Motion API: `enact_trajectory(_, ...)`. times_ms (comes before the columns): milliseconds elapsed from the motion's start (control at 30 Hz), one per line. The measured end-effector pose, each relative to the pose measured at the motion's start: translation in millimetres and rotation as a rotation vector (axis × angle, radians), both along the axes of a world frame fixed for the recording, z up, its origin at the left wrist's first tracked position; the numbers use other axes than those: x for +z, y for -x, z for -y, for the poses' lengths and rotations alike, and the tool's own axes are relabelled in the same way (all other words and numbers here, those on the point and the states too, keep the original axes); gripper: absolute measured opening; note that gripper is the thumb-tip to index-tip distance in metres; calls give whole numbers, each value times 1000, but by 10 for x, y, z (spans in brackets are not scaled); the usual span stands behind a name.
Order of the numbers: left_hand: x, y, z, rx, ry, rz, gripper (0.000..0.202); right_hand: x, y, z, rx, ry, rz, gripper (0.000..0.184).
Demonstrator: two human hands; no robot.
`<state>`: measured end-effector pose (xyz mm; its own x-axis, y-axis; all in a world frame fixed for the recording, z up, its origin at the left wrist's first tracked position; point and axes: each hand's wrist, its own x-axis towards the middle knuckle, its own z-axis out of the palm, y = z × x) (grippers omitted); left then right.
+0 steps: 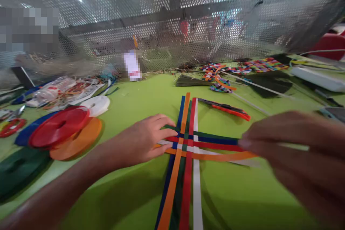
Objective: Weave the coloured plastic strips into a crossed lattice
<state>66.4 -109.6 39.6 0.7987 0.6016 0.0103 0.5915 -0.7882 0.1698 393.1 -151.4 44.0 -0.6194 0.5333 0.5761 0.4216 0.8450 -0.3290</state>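
Observation:
Blue, orange, green, red and white ribbon strips point(183, 187) run lengthwise and cross green, blue, red, white and orange strips point(215, 146), forming a small woven patch point(185, 142) on the green table. My left hand point(151, 136) lies at the patch's left edge, its fingers apart and fingertips pressing the strips. On the right, my right hand point(291, 147) is blurred; its fingertips pinch the right ends of crossing strips, the blue and red ones among them. Exactly which strips are between the fingers is partly hidden. Just beyond the patch lies an orange-handled cutter point(229, 109).
Ribbon rolls in red point(60, 125), orange point(81, 140), green point(23, 170) and white point(98, 105) lie at left. Behind them is a plastic bottle point(55, 90). Woven pieces point(264, 66) and a dark strip bundle point(192, 81) lie before a perforated metal screen point(172, 32).

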Motion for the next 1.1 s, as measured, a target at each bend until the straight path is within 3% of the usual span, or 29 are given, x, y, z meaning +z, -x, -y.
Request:
enact_trajectory(100, -78, 71, -85, 8, 31, -56, 41, -170, 268, 81, -121, -189, 157, 29)
enact_trajectory(233, -215, 82, -171, -19, 62, -27, 45, -396, 558, -65, -150, -219, 332, 14)
enact_trajectory(333, -244, 71, -195, -46, 39, -4, 45, -526, 559, -126, -181, -115, 407, 20)
enact_trajectory(433, -235, 56, -185, -52, 9, 0, 40, -607, 506, -126, -197, 34, 366, 30)
enact_trajectory(600, -236, 20, -137, -39, -35, -44, 36, -693, 453, -237, -141, 182, 250, 28)
enact_trajectory(867, -294, -75, -66, 38, -107, -36, 27, -733, 400, -616, -42, 255, 152, 34)
enact_trajectory(1100, -302, -96, -30, 87, -58, 16, 28, -813, 404, -734, 13, 244, 94, 33)
